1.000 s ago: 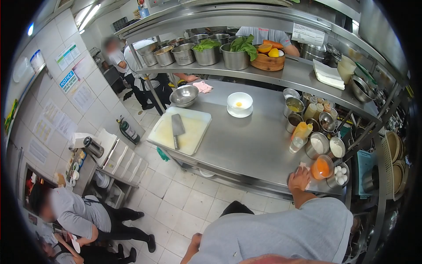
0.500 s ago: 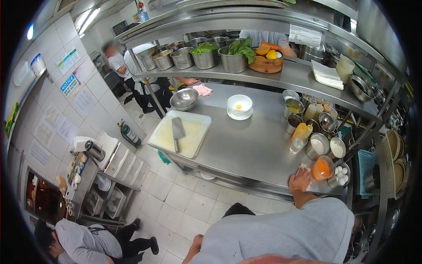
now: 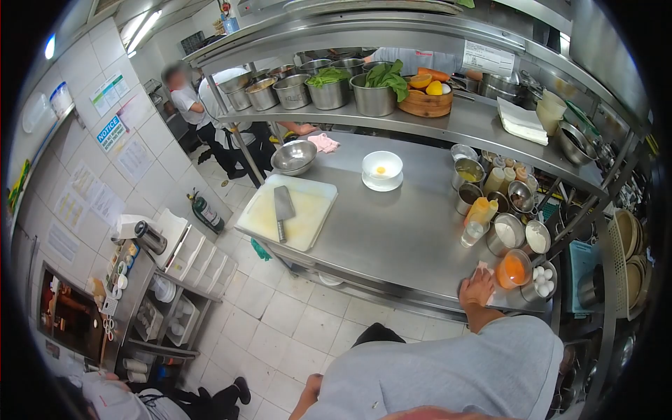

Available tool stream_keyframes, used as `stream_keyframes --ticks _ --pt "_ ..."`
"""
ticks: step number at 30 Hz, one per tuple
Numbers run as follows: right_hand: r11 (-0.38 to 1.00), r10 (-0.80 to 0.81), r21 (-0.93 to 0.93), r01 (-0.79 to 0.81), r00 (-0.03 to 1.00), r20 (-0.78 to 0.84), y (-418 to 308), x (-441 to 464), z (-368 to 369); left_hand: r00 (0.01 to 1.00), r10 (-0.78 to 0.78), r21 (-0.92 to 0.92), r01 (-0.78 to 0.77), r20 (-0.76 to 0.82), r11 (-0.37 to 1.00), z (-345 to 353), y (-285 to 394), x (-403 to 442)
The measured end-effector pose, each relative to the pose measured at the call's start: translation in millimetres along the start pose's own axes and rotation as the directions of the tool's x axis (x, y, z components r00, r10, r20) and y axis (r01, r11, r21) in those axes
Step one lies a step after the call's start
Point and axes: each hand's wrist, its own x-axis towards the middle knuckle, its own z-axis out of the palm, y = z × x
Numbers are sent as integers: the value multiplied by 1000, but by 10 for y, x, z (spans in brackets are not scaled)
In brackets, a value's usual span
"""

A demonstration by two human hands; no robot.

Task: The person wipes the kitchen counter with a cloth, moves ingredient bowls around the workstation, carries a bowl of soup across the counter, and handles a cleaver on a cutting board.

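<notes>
My right hand [image 3: 478, 287] lies flat, fingers spread, on a pale pink cloth [image 3: 485, 268] at the counter's front edge. Beside it stands a clear container of orange liquid [image 3: 514, 269], with a metal container of white eggs [image 3: 543, 280] to its right. My left hand [image 3: 313, 383] hangs low at my side, away from the counter; its fingers are mostly hidden. Farther back sits a white bowl [image 3: 382, 166] with an egg yolk [image 3: 381, 171] in it. A cleaver [image 3: 283, 210] rests on the white cutting board [image 3: 315, 231] at the left.
Squeeze bottles [image 3: 479, 210] and metal containers of powder [image 3: 505, 233] line the counter's right side. A metal bowl [image 3: 294, 157] stands behind the board. Overhead, a shelf [image 3: 322, 117] carries pots of greens. One co-worker [image 3: 126, 399] is at lower left; others stand behind the counter.
The co-worker at lower left has moved down, partly out of view. Behind the shelf, another person has shifted left. My hands and the counter items stay put.
</notes>
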Motion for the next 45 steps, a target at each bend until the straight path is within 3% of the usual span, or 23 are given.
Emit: stream_keyframes --ticks 15,25,30,34,39,45 --pt "999 23 22 -23 999 31 -56 -12 -108 998 -69 -157 69 5 985 55 -82 31" --pt "1000 1 7 -1 1000 -31 3 -9 29 996 -89 -154 90 10 984 9 -82 -44" --pt "1000 10 10 -10 1000 -17 -48 -37 -73 1000 -26 -35 25 -14 999 -6 -105 -63" --pt "1000 22 20 -21 1000 -9 -34 -18 -30 999 -51 -131 50 -7 990 4 -111 -69" --pt "1000 20 18 -20 1000 -8 -39 -29 -46 999 -21 -5 21 -40 1000 -14 -113 -69" --pt "1000 25 15 -25 1000 10 -76 -42 -127 1000 7 17 -7 -3 1000 -44 -117 -68"
